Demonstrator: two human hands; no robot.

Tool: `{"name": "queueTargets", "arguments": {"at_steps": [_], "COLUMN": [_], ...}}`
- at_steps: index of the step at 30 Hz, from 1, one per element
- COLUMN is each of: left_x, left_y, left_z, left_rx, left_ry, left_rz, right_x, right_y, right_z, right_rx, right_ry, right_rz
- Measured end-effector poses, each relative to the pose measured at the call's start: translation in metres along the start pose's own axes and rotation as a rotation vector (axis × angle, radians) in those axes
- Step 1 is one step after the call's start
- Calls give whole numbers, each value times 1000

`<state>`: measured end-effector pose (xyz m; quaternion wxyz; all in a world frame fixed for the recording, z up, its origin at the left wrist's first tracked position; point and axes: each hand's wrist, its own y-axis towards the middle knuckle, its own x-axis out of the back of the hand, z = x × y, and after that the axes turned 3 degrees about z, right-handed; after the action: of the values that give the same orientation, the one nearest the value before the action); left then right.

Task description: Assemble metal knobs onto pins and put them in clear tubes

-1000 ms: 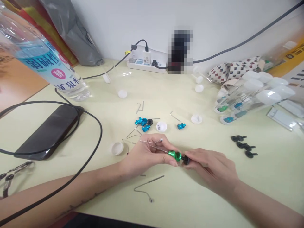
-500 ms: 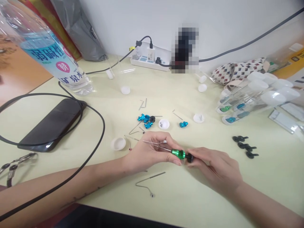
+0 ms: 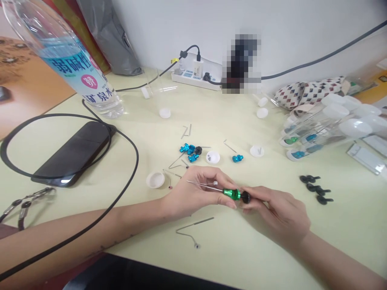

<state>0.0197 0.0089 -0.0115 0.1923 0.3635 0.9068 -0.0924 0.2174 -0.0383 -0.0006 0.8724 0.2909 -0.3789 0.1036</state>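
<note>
My left hand (image 3: pixel 198 193) pinches a thin steel pin (image 3: pixel 205 186) between thumb and fingers, close to a green anodized metal fitting (image 3: pixel 231 194). A small pale tip (image 3: pixel 215 183) shows just above the pin by my fingertips. My right hand (image 3: pixel 279 211) grips the black knob (image 3: pixel 246 197) on the fitting's other end, so both hands meet around this one piece. Part of the knob is hidden by my right fingers. Below my left wrist, a bent wire (image 3: pixel 193 230) lies on the pale green table (image 3: pixel 341 237).
Blue metal fittings (image 3: pixel 190 151) and small Allen keys (image 3: pixel 186 131) lie ahead, among white caps (image 3: pixel 213 157). Black rubber parts (image 3: pixel 316 189) sit to the right, beyond them clear plastic tubes (image 3: pixel 314 135). At left lie a phone (image 3: pixel 72 153), a black cable (image 3: pixel 127 177) and a water bottle (image 3: pixel 80 72).
The whole scene has shifted right and slightly up in view. My hands keep the same hold on the green fitting and pin, which now lie closer to level.
</note>
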Motion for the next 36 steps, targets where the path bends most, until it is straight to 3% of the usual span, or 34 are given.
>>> {"name": "queueTargets", "arguments": {"at_steps": [10, 36], "left_x": [-1, -1], "left_y": [-2, -3], "left_z": [1, -1], "left_rx": [-57, 19], "left_ry": [40, 88], "left_rz": [-1, -17], "right_x": [-6, -10], "right_y": [-5, -14], "right_z": [-4, -14], "right_rx": [-59, -135], "right_ry": [19, 242], "right_rz": [-33, 137]}}
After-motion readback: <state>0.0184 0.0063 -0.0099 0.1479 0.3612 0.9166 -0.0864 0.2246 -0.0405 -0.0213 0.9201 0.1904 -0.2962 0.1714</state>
